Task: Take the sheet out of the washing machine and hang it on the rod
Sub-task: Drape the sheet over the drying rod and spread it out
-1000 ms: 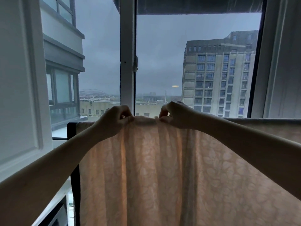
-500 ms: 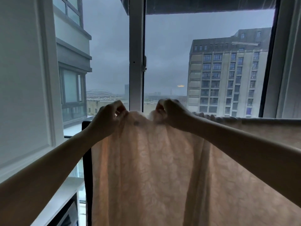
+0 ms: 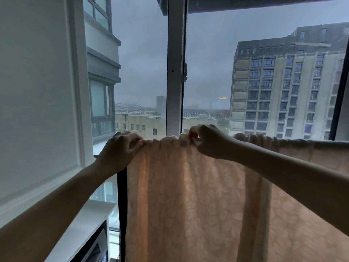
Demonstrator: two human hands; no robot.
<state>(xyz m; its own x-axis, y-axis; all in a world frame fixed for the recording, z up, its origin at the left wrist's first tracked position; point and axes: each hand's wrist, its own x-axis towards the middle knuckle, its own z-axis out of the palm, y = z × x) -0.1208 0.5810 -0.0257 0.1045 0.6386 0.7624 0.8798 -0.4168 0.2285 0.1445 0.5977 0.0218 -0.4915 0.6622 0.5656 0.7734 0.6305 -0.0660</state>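
On your far left a white panelled wall (image 3: 35,91) fills the edge of the view, with a white ledge (image 3: 90,220) below it cut off at the bottom. Your left hand (image 3: 119,150) pinches the gathered top edge of the sheet (image 3: 188,205), fingers curled over the fold. A dark upright post (image 3: 121,205) runs down just beside the sheet's left edge. The rod itself is hidden under the bunched cloth, so you cannot make it out. The pale peach sheet hangs down in folds, its lower part cut off. Your right hand (image 3: 209,141) pinches the top edge too, thumb and fingers closed on the fabric. Behind stand the window frame (image 3: 174,72), grey sky and a tall building (image 3: 283,82).
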